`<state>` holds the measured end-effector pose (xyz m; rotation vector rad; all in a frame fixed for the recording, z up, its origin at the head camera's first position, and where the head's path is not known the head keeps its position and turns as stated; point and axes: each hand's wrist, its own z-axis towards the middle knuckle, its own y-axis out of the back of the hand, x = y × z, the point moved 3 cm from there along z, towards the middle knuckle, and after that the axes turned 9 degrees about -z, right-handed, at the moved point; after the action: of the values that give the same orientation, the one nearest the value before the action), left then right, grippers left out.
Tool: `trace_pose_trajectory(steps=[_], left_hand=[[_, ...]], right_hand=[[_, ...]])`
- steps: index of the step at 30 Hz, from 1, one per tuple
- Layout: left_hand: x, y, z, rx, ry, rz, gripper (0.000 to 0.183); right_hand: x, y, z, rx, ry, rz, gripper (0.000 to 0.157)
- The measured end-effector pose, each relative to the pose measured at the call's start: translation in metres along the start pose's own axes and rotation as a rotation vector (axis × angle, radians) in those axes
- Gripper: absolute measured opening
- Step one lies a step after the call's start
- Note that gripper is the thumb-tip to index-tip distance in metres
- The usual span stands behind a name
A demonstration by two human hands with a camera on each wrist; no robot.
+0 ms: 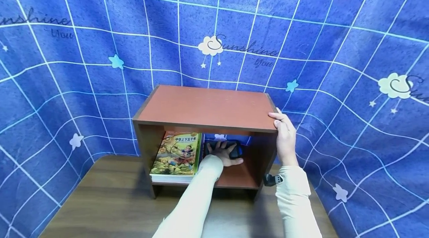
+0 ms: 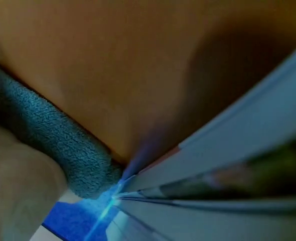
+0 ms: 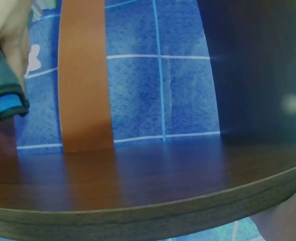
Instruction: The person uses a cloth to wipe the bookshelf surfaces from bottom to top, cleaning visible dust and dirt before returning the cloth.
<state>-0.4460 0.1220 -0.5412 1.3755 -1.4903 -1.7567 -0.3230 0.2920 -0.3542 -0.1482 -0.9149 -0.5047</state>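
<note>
My left hand point(image 1: 225, 153) reaches into a red-brown shelf point(image 1: 207, 105) with its fingers spread. It presses on a dark, rounded object point(image 1: 237, 149) whose kind I cannot tell. A dark grey piece with a blue end point(image 3: 8, 104) shows beside that hand in the right wrist view. In the left wrist view a teal-grey fuzzy surface point(image 2: 62, 135) lies near skin. Left of the hand is a thick book point(image 1: 175, 154) with a colourful illustrated cover. My right hand point(image 1: 285, 139) holds the shelf's right top edge, fingers bent over the board.
The shelf stands on a wooden table point(image 1: 100, 189), its open front facing me. Its right side panel point(image 1: 268, 156) separates my two hands. A blue checked curtain point(image 1: 214, 10) hangs behind and at both sides. Page edges point(image 2: 228, 125) crowd the left wrist view.
</note>
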Motion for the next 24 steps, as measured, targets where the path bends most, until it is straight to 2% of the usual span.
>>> trace_pose_trajectory(steps=[4,10,16,24], left_hand=[[0.005,0.005,-0.003,-0.019,0.010,-0.023,0.090],[0.003,0.004,-0.007,-0.020,0.031,0.014,0.091],[0.004,0.007,-0.008,-0.020,0.087,0.024,0.091],[0.000,0.013,-0.007,-0.038,0.046,0.010,0.091]], right_hand=[[-0.001,-0.002,-0.002,0.003,0.002,-0.001,0.032],[-0.003,-0.002,-0.004,0.002,-0.004,-0.011,0.032],[-0.005,-0.001,-0.002,0.022,0.003,0.008,0.032],[-0.002,0.002,0.001,0.011,0.008,-0.002,0.032]])
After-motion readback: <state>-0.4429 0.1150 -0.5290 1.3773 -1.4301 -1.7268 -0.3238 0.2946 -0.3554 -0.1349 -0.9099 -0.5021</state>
